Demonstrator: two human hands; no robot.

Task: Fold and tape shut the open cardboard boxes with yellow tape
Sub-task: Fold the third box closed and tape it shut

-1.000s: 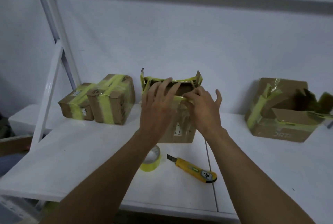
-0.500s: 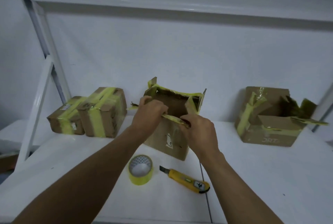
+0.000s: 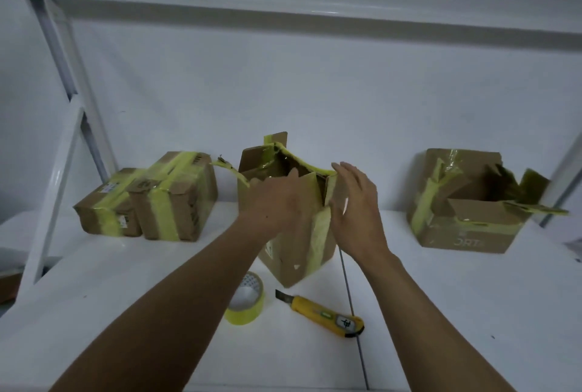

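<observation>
Half a second ago both hands pinched the near edge of the middle box (image 3: 293, 253). Now the box has turned so that a corner with a strip of yellow tape faces the camera, and the right hand (image 3: 356, 202) has let go. The box stands open-topped on the white table (image 3: 126, 297), flaps up, its inside dark and its contents not visible. A second open box (image 3: 466, 221) sits well apart to the right with loose tape hanging from its flaps, and two taped boxes (image 3: 148, 202) stand together at the left. The tape roll (image 3: 245, 303) and a yellow utility knife (image 3: 321, 316) lie in front of the middle box. The left hand (image 3: 277, 199) rests against the box's near top edge, too blurred to tell its grip. The right hand hovers beside the box's right side, fingers straight and spread, holding nothing.
</observation>
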